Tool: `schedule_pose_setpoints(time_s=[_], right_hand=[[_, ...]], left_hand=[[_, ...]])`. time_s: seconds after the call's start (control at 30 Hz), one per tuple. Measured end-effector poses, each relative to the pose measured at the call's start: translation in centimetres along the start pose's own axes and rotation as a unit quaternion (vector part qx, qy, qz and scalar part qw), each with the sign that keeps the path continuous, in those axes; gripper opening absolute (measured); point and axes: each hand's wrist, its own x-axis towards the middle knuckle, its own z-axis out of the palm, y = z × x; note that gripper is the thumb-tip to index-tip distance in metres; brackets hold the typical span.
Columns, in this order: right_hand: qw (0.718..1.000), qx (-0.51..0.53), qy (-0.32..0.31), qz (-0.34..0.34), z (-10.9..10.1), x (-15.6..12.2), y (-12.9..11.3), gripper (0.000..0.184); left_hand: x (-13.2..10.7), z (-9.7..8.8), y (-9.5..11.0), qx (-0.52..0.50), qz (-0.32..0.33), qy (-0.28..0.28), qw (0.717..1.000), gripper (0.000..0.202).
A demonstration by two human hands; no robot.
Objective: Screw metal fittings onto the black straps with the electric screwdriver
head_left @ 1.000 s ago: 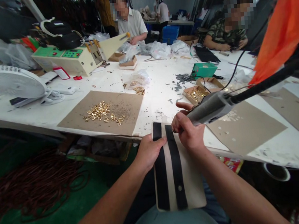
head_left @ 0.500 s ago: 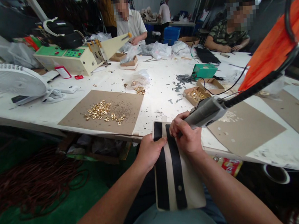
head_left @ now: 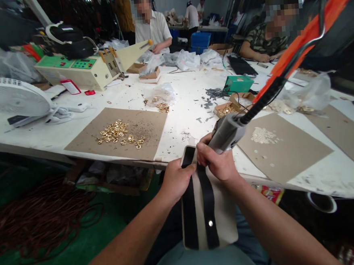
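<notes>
A beige board [head_left: 227,220] rests over my lap, tilted up toward the table edge. Two black straps lie lengthwise on it, a left strap [head_left: 189,216] and a right strap [head_left: 207,195]; the right one carries a shiny round metal stud [head_left: 210,223] near its lower end. My left hand [head_left: 177,179] grips the board's upper left, thumb pressed over the left strap. Wrapped round a grey electric screwdriver [head_left: 228,132], my right hand [head_left: 217,162] is at the upper end of the right strap. The screwdriver's tip is hidden behind my fingers.
Gold buckles [head_left: 113,132] lie on a brown sheet [head_left: 83,141] at left, pale discs [head_left: 263,135] on another at right. Behind are a small parts box [head_left: 224,110], a green box [head_left: 238,83], a white fan [head_left: 13,97] and a machine [head_left: 78,70]. Co-workers [head_left: 154,33] sit opposite.
The screwdriver and my right hand have shifted slightly left and the tool stands a little steeper. The board has tilted somewhat, and its stud now catches the light. The view has turned slightly.
</notes>
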Motion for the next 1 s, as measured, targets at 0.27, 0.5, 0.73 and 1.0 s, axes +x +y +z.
schedule_pose_setpoints(time_s=[0.27,0.5,0.73,1.0], right_hand=[[0.986,0.129,0.107,-0.023,0.8,0.0,-0.6,0.034],[0.946,0.3,0.12,0.011,-0.9,0.9,-5.9,0.036],[0.965,0.229,0.13,-0.01,0.2,0.7,-2.6,0.039],[0.982,0.144,0.114,-0.051,1.0,-0.2,-0.1,0.029]], left_hand=[[0.3,0.2,-0.1,-0.024,-0.026,0.025,0.999,0.023],[0.5,-1.3,-1.9,0.01,-0.033,0.06,0.998,0.03],[-0.2,-0.5,-0.8,-0.006,-0.03,0.03,0.999,0.033],[-0.4,-0.1,-0.4,-0.03,-0.018,0.022,0.999,0.029]])
